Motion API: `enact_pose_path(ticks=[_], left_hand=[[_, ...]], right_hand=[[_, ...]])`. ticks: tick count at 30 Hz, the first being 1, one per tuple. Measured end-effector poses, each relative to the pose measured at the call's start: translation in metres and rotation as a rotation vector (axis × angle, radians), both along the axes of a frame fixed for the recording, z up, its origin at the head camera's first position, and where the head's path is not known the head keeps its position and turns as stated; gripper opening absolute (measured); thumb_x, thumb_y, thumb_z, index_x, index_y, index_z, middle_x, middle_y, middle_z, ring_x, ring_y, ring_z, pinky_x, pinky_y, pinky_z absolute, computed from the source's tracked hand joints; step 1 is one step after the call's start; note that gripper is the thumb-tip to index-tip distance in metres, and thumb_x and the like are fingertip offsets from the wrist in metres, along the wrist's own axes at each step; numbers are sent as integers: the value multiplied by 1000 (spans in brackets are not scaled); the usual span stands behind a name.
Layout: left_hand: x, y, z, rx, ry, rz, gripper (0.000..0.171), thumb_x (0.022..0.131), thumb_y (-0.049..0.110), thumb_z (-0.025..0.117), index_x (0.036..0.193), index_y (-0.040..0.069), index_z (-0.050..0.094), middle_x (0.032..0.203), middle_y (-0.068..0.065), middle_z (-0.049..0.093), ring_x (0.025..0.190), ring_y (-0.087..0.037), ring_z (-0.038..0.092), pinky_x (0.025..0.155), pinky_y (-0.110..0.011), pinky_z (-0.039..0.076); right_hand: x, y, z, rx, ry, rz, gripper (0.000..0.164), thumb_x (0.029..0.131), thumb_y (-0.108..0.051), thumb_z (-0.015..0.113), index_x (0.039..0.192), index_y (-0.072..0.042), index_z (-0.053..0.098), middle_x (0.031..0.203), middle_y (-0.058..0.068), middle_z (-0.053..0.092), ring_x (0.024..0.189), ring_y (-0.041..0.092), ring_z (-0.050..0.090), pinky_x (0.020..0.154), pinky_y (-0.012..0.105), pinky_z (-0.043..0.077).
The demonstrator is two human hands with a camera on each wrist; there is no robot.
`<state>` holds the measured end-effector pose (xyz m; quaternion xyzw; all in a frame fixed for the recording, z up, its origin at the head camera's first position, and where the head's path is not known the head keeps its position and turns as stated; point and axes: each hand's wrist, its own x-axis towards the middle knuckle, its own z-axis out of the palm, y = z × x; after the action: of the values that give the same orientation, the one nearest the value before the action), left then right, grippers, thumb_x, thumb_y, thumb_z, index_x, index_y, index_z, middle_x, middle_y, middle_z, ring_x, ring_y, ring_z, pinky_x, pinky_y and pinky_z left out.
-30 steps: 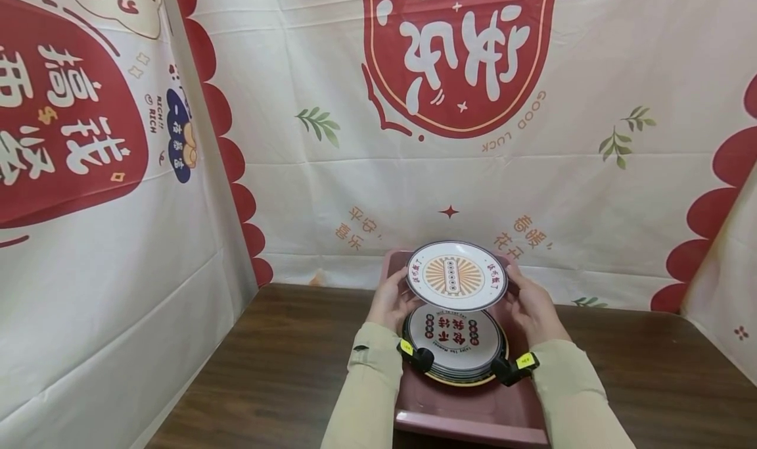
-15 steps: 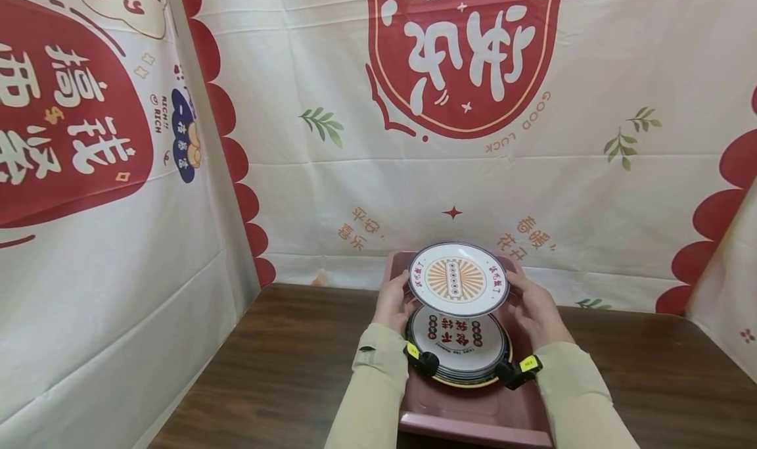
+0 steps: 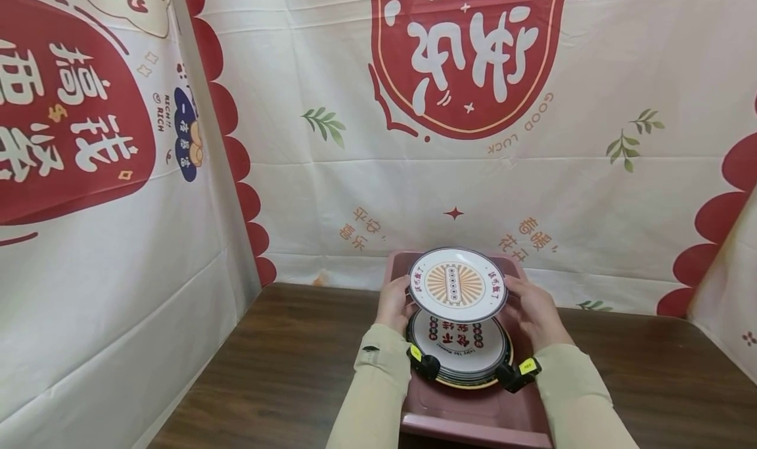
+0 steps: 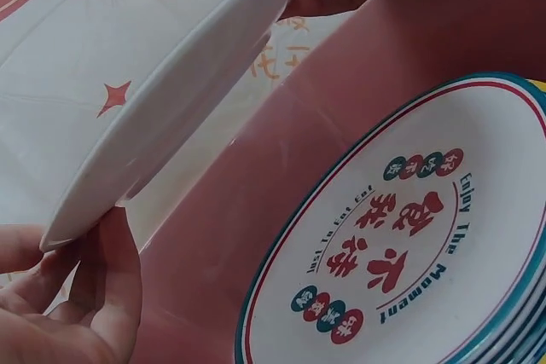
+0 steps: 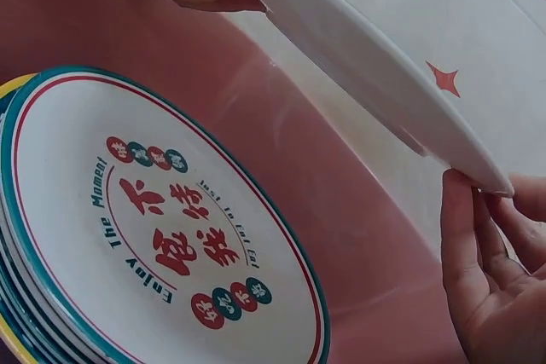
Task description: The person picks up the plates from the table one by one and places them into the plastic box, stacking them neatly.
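A white plate [image 3: 457, 284] with a dark rim and an orange sunburst print is held up between both hands. My left hand [image 3: 393, 302] pinches its left edge, thumb above and fingertips under the rim. On the opposite edge my right hand [image 3: 535, 309] grips it the same way, as the right wrist view shows. Below lies a stack of plates [image 3: 458, 357], the top one white with a teal rim and red characters. A gap separates the held plate from the stack in both wrist views. The stack sits inside a pink tub [image 3: 473, 429].
The tub stands on a dark wood table [image 3: 278, 357], against a white printed cloth [image 3: 331, 192] at the back. Another printed cloth [image 3: 195, 252] hangs along the left side. A yellow-edged plate [image 5: 15, 83] shows low in the stack.
The held plate has come down slightly toward the stack and covers a little more of its print. Both hands keep their grip. The head view has shifted slightly.
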<state>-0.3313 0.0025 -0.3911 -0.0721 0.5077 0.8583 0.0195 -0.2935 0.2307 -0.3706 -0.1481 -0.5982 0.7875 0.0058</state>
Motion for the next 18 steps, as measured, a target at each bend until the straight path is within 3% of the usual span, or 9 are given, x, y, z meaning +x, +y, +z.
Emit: enact_pose_path(ticks=[4,11,16,18], left_hand=[[1,1,0,-30,9,0,29,96,14,48,117,-5,56,91,-9,61,72,-12,57,65,-24,49],[4,1,0,-199,4,24,33,96,16,48,122,-3,55,97,-9,61,73,-12,56,70,-27,48],[5,2,1,-272,-15,40,33,96,18,48,122,-1,56,92,-6,61,66,-10,52,74,-33,47],[4,3,1,-303,-9,59,30,96,16,47,117,-2,60,83,-4,61,59,-8,49,66,-30,46]], right_hand=[[0,0,-2,64,-28,-7,59,93,-29,56,144,-11,32,121,4,48,87,5,58,83,22,48],[0,-2,-5,166,-68,-27,56,94,-33,52,143,-10,35,135,11,42,99,12,52,91,28,44],[0,-4,-7,202,-61,-53,53,95,-30,52,140,-5,38,128,13,47,96,13,52,77,21,47],[0,-4,-8,217,-61,-53,53,95,-29,52,139,-3,39,122,12,50,93,12,53,74,21,48]])
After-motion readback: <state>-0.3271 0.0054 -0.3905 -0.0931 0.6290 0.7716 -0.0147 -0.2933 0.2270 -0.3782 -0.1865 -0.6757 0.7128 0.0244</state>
